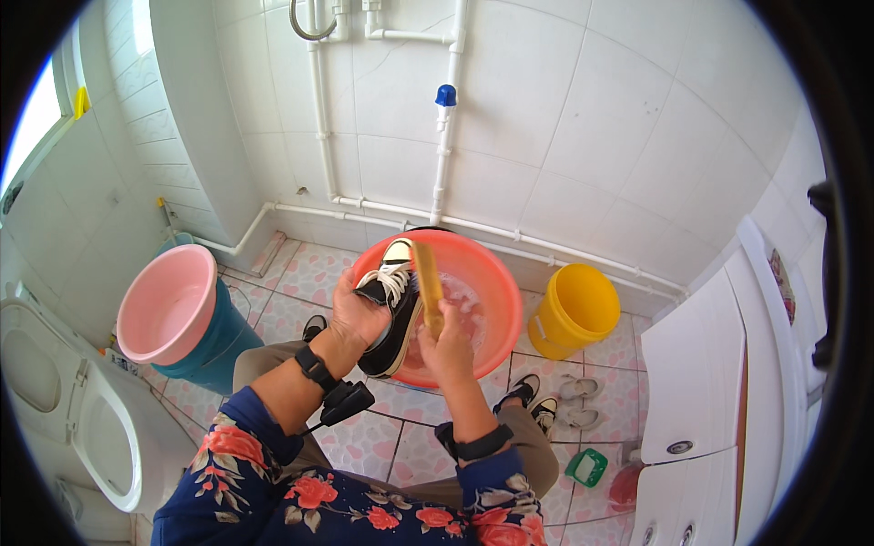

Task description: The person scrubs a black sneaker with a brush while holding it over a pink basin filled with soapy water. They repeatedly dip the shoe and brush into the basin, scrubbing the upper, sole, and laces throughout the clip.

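My left hand (360, 312) grips a black canvas sneaker (392, 327) with white laces, a cream toe cap and a pale sole. The shoe is tilted, toe pointing away from me, over the left side of a coral-red plastic basin (503, 300). In my right hand (448, 345) is a scrub brush (428, 280) with a yellowish handle. Its bristles face the shoe's right side near the toe; whether they touch cannot be told. Sudsy water (464, 307) lies in the basin below.
A yellow bucket (556, 321) stands right of the basin; a pink basin (171, 300) rests atop a blue bucket (222, 334) at left. Pale shoes (579, 403), another black sneaker (544, 413) and a green soap dish (587, 468) are on the floor. A toilet (113, 437) and white cabinet (689, 382) flank me.
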